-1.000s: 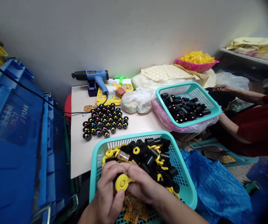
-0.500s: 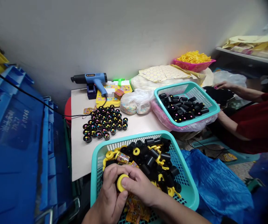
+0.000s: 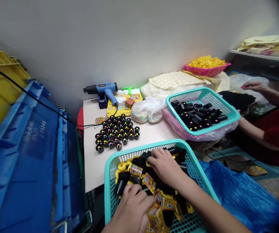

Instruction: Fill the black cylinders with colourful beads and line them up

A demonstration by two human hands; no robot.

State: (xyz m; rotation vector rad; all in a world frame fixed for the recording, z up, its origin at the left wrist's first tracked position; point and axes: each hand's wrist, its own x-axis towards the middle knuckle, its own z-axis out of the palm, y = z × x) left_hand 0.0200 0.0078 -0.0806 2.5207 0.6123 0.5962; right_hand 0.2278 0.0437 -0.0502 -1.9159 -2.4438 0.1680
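A turquoise basket (image 3: 107,181) in front of me holds black plastic tubes (image 3: 121,187), yellow ring-shaped caps (image 3: 122,166) and printed yellow labels (image 3: 157,220). My left hand (image 3: 133,205) reaches down into its near left part, fingers bent and apart over tubes and labels; the fingertips are partly hidden. My right hand (image 3: 165,165) lies deeper in the basket, its bent fingers spread over black tubes and a bit of yellow. I see nothing held in either hand. A small cylinder with a printed label (image 3: 135,170) lies between the hands and the basket's far left corner.
On the white table (image 3: 93,171) stand rows of black cups (image 3: 115,132) with coloured dots, a blue heat gun (image 3: 105,89) and plastic bags of beads (image 3: 145,111). A second turquoise basket (image 3: 234,116) holds black tubes. Blue crates (image 3: 37,155) stand left; another person's arm (image 3: 253,129) is right.
My hands have come apart, and the yellow-capped black piece they held is no longer in view in them. Both now reach into the basket, the right one farther in. The view has shifted left.
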